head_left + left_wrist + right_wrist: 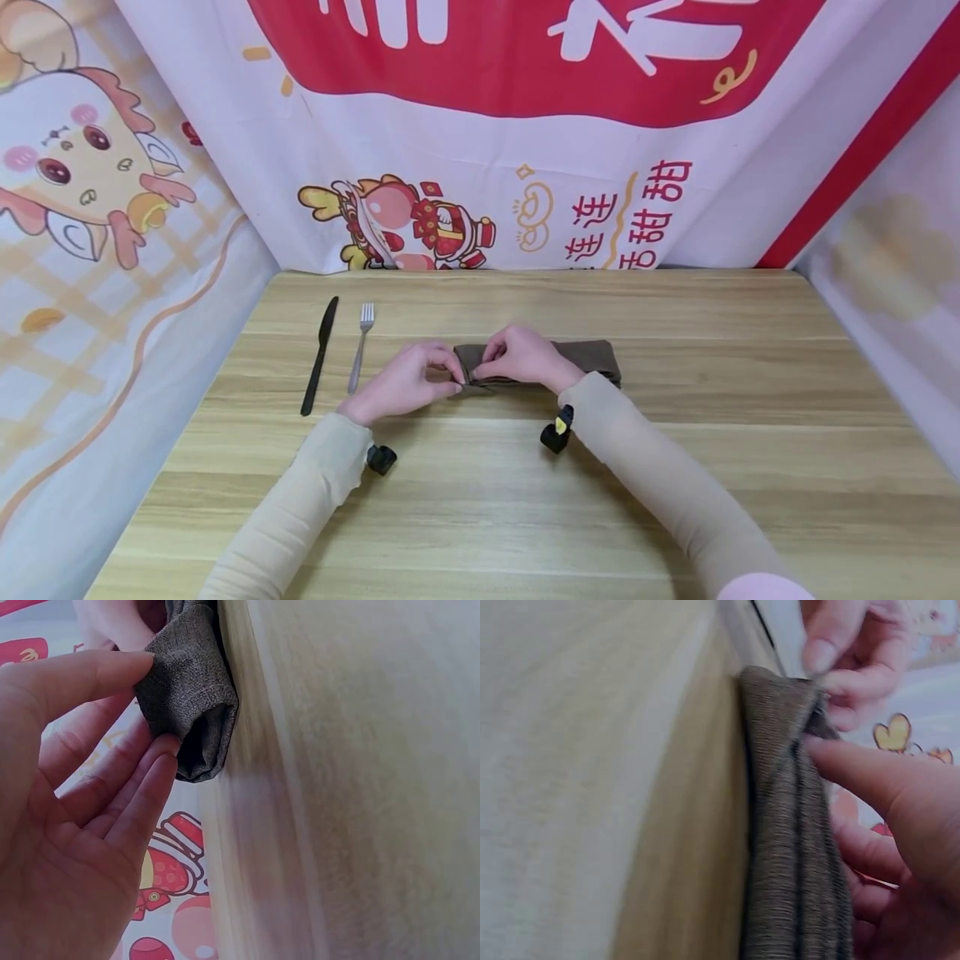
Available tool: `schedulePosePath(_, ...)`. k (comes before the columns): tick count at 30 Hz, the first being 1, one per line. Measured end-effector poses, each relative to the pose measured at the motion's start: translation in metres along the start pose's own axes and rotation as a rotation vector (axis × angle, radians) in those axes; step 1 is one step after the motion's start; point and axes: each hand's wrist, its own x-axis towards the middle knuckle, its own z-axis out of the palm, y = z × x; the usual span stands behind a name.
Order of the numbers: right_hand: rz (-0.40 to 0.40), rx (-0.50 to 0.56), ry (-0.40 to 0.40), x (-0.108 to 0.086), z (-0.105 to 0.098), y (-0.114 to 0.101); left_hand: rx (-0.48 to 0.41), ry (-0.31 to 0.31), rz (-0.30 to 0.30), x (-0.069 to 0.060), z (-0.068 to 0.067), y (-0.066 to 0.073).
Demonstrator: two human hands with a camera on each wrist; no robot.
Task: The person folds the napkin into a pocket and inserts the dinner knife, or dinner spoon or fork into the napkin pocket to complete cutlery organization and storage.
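Observation:
A dark grey-brown cloth (592, 357), folded into a long narrow strip, lies crosswise on the table. My left hand (408, 379) pinches its left end between thumb and fingers. In the left wrist view, that end of the cloth (193, 682) shows a hollow, layered fold. Close beside it, my right hand (525, 358) grips the strip, fingers along the far side. The right wrist view shows a corner of the cloth (780, 712) turned over slantwise, with the right thumb (847, 761) pressing by the fold. Parts of the fingers are hidden behind the cloth.
Left of the cloth, a fork (361, 346) and a black knife (320, 354) lie roughly parallel on the wooden table (480, 500). Printed curtains (480, 183) hang behind the table and at both sides. Small black devices (557, 432) sit at both wrists.

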Motion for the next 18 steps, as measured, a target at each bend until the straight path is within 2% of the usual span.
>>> schedulePosePath(4, 0.005, 0.087, -0.051, 0.000, -0.005, 0.002, -0.008, 0.013, 0.005, 0.000, 0.000, 0.000)
schedulePosePath(10, 0.025, 0.064, -0.028, 0.000, -0.004, 0.000, -0.005, 0.018, 0.004, 0.002, -0.001, 0.003)
schedulePosePath(13, 0.045, 0.032, -0.008, 0.001, -0.001, -0.001, 0.002, 0.018, 0.001, 0.002, -0.003, 0.004)
schedulePosePath(18, 0.082, -0.101, 0.047, 0.003, 0.005, -0.006, 0.011, 0.019, 0.007, 0.003, -0.004, 0.005)
